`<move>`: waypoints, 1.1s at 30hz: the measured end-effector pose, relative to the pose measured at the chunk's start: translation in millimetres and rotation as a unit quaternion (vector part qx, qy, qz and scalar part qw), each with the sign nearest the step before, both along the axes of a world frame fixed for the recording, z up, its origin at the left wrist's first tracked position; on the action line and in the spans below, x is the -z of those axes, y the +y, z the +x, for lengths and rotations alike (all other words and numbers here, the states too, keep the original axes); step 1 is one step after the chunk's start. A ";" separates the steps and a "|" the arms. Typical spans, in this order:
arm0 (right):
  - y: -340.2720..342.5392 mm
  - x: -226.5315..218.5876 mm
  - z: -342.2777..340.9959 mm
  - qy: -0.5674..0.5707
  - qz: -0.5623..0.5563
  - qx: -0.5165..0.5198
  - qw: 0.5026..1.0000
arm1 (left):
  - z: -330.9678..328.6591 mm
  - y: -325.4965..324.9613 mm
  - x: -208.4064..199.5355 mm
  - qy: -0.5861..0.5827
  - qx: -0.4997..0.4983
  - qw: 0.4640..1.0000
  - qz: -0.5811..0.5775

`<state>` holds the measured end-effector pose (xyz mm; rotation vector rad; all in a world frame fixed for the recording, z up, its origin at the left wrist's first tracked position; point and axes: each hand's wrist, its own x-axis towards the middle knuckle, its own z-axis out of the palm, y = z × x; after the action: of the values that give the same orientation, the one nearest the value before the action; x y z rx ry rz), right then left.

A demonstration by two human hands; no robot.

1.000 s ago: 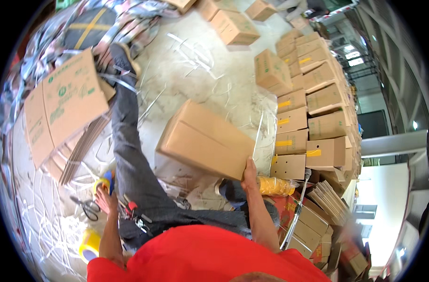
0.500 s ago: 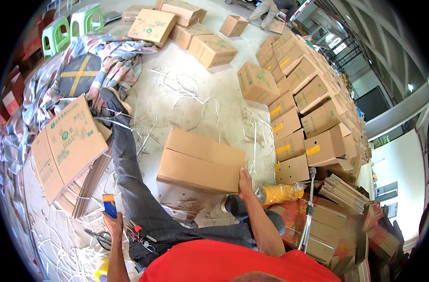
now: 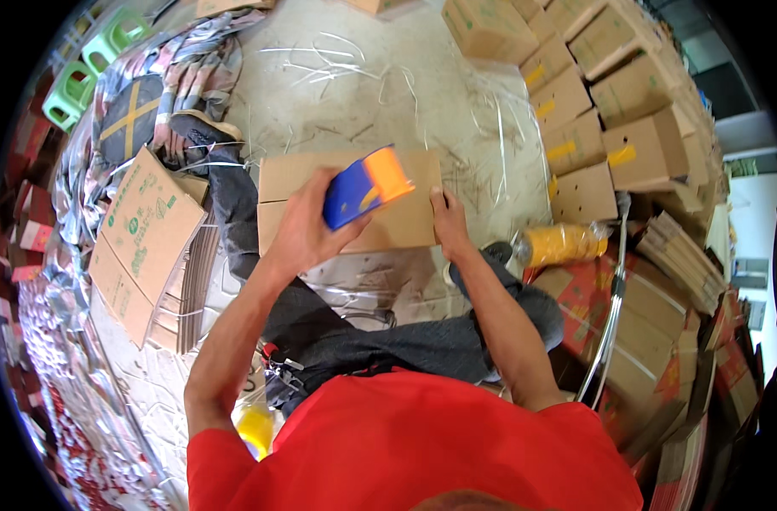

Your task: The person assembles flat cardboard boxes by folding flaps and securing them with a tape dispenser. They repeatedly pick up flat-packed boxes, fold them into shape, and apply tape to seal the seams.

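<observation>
At mid-frame, clamping a blue-and-orange tape dispenser [image 3: 351, 197] in the fingers of the left hand [image 3: 307, 223], over a cardboard box [image 3: 412, 213]; just right of centre, gripping the box's end between thumb and fingers of the right hand [image 3: 450, 226] (with a yellow roll [image 3: 255, 427] at lower left).

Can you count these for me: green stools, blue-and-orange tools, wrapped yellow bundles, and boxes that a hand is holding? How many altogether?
Green stools: 2
Blue-and-orange tool, in the left hand: 1
Wrapped yellow bundle: 1
Box held by the right hand: 1
Total: 5
</observation>
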<state>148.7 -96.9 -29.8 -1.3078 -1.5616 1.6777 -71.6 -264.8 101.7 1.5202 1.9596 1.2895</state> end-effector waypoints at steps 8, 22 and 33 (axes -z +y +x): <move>34.3 -1.1 9.7 0.036 0.040 0.050 0.997 | 17.5 111.3 25.6 0.025 0.167 0.984 -0.052; 54.6 2.4 39.7 -0.172 0.337 0.128 0.917 | 33.8 139.0 18.7 0.081 0.216 0.968 -0.096; 48.3 -69.3 45.2 0.113 0.049 -0.059 0.991 | 41.0 138.6 3.4 0.090 0.223 0.964 -0.110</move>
<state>193.9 -48.6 39.6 -0.9553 -1.5890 1.7292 -30.6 -126.3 98.3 1.8726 1.6547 0.7452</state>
